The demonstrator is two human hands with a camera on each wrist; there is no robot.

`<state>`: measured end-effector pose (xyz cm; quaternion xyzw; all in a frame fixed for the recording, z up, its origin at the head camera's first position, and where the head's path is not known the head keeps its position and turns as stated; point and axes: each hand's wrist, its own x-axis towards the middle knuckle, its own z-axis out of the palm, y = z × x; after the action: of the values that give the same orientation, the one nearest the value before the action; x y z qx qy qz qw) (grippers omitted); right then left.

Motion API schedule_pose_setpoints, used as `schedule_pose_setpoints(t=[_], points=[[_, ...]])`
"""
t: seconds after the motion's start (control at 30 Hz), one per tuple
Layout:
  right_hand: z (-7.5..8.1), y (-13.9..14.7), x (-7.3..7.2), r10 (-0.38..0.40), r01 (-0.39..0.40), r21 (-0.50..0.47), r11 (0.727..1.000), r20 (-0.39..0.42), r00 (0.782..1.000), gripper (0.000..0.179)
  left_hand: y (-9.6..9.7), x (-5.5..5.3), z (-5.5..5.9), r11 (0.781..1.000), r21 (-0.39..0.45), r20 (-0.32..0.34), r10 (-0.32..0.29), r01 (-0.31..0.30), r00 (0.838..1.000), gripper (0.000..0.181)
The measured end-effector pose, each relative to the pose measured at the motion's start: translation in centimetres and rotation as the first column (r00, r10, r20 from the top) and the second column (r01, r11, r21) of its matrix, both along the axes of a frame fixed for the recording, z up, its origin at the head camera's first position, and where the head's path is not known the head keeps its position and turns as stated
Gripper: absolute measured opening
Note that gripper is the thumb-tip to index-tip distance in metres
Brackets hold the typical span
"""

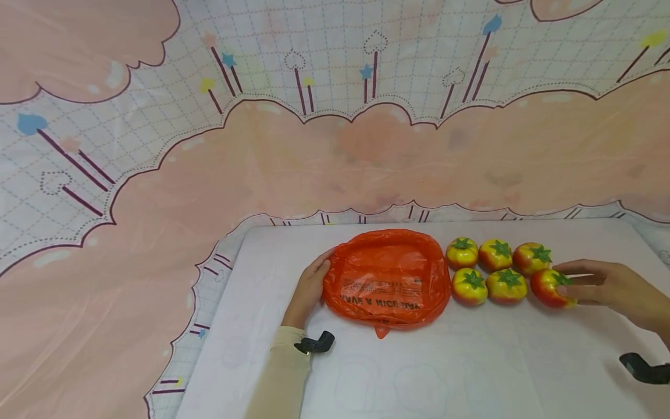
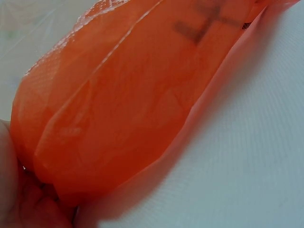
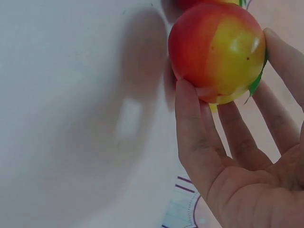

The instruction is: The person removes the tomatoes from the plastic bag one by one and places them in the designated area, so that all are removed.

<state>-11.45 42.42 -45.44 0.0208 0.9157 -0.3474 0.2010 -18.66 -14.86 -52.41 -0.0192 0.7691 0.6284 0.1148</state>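
Observation:
An orange-red plastic bag (image 1: 384, 256) lies on the table with its mouth spread wide and dark printing inside. My left hand (image 1: 309, 286) grips the bag's left rim, thumb over the edge. In the left wrist view, the bag's side (image 2: 118, 114) runs up from between the thumb and fingers. At the right, my right hand (image 1: 609, 286) holds a red-and-yellow tomato (image 1: 545, 289) with a green leafy top. The right wrist view has the fingertips around this glossy tomato (image 3: 213, 54), tilted with its leaves towards the palm.
Several similar tomatoes stand in two rows right of the bag, including a back-row tomato (image 1: 462, 252) and a front-row tomato (image 1: 506, 287). They sit on a white table (image 1: 408, 372). Behind it hangs a pink and white patterned cloth (image 1: 366, 157).

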Motion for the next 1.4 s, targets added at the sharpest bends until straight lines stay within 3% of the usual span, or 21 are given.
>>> schedule_pose_setpoints(t=[0.5,0.8,1.4], points=[[-1.0,-0.2,-0.1,-0.008,0.009,-0.034,0.999,0.020,1.000,0.078,0.0,-0.1,-0.1,1.000,0.012,-0.021,-0.006,0.006,1.000,0.037],[-1.2,-0.4,-0.2,-0.017,0.019,-0.044,0.999,0.038,0.999,0.082,0.1,0.1,0.2,0.999,0.034,-0.088,-0.011,0.014,0.996,0.039],[-1.2,-0.5,0.0,-0.035,0.036,-0.044,0.998,0.030,0.999,0.085,0.0,0.0,0.0,0.999,0.037,-0.068,0.001,0.001,0.998,0.038]])
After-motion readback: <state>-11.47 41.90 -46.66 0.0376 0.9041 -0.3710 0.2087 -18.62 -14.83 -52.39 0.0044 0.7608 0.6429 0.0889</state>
